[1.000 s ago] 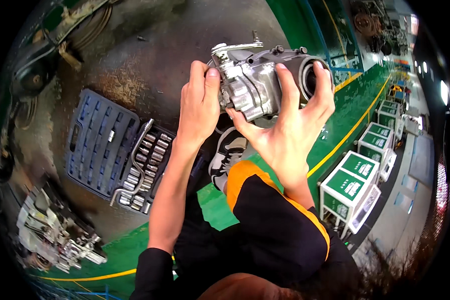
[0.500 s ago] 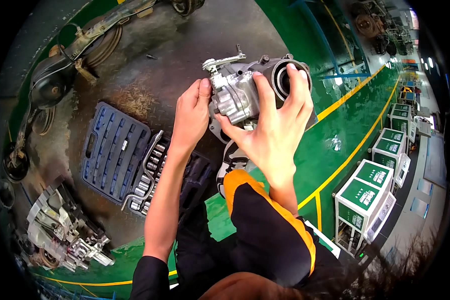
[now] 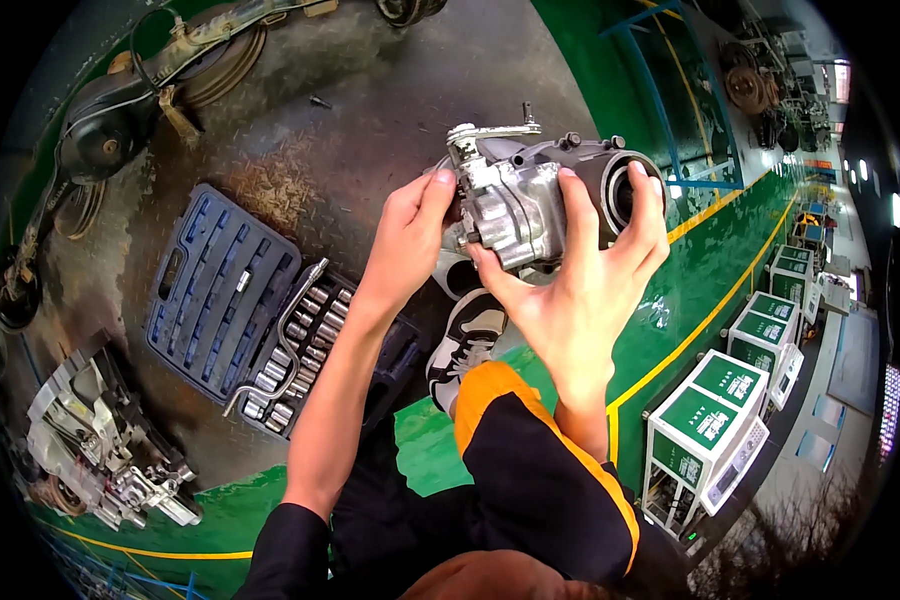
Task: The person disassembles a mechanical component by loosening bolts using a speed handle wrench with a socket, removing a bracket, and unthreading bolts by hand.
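A grey metal gearbox housing (image 3: 515, 215) stands in front of me, with a lever arm (image 3: 500, 131) on top and a round dark opening (image 3: 625, 195) at its right end. My right hand (image 3: 580, 290) grips it from the near side, thumb at the lower left of the pale cast cover and fingers spread across to the round opening. At the housing's left edge, my left hand (image 3: 405, 240) is closed, its thumb and forefinger against the side. Its other fingertips are hidden.
Left of my forearm lies an open socket case (image 3: 225, 290) with several sockets and a bent bar (image 3: 288, 340). Another gearbox assembly (image 3: 100, 435) sits lower left, an axle (image 3: 110, 140) upper left. A small bolt-like part (image 3: 320, 102) lies beyond. White-and-green cabinets (image 3: 705, 420) line the right.
The view has shifted; the housing and both hands now appear farther right and slightly lower. Both hands keep nearly the same hold, and more of my shoe shows beneath.
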`<state>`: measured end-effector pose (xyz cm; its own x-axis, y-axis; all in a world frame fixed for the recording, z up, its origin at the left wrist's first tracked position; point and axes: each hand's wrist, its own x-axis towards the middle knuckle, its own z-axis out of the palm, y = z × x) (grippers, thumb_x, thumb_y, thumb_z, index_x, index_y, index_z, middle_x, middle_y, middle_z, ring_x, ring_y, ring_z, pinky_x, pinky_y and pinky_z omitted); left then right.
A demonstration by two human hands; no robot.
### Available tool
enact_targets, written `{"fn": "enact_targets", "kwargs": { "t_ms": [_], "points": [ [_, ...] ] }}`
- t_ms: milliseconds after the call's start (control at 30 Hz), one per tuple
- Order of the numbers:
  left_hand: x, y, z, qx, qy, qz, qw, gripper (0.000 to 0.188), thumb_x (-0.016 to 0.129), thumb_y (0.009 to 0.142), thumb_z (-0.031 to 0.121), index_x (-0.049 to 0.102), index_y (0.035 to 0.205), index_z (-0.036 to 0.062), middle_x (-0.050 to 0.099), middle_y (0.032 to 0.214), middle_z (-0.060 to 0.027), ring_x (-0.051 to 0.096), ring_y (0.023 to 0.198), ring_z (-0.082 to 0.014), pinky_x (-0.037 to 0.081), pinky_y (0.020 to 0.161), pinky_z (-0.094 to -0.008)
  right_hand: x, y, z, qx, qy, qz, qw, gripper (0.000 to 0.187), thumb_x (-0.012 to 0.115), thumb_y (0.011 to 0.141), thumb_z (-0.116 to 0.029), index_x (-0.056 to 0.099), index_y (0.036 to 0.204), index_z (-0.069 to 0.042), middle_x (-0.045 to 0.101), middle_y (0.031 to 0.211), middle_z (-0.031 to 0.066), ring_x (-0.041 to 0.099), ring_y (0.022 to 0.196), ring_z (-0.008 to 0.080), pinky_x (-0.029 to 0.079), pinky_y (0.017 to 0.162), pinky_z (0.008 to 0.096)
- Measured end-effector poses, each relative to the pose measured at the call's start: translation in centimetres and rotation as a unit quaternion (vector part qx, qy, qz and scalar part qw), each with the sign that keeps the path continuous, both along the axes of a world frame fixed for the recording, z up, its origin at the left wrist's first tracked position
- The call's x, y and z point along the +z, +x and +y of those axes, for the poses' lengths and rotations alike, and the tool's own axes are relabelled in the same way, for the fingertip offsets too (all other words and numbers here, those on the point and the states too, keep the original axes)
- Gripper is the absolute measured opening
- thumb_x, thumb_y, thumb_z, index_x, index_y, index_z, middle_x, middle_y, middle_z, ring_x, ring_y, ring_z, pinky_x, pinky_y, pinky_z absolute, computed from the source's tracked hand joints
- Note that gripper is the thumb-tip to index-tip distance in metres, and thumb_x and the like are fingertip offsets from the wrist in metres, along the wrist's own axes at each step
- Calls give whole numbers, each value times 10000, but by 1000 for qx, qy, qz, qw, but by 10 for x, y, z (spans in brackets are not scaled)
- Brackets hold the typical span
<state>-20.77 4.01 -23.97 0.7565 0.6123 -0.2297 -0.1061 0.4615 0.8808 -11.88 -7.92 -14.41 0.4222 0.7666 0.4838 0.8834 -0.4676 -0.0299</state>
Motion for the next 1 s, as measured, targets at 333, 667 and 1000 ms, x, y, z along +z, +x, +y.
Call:
{"fn": "enact_targets", "kwargs": {
  "t_ms": [333,667,1000],
  "points": [
    [-5,-9,12,3,284,78,956,255,467,1064,234,529,998,-4,539,784,-63,464,695,-104,398,615,-293,-2,1,-1,7,-6,-25,1000,774,849,637,-485,616,1269,-105,358,1454,255,371,1303,436,337,1036,516],
    [-10,-5,14,-10,241,74,968,331,467,1066,277,521,948,-27,535,775,-74,440,725,-114,410,663,-305,-1,2,0,10,0,-28,1000,770,850,636,-483,622,1256,-88,361,1449,259,378,1301,423,334,1036,498],
    [-11,-3,11,17,215,26,976,302,503,1039,242,519,972,-52,499,710,-170,406,677,-148,420,630,-353,-4,-2,-2,8,11,-11,1000,797,882,601,-433,615,1277,-108,342,1466,258,370,1304,451,342,1046,523]
  ]
}}
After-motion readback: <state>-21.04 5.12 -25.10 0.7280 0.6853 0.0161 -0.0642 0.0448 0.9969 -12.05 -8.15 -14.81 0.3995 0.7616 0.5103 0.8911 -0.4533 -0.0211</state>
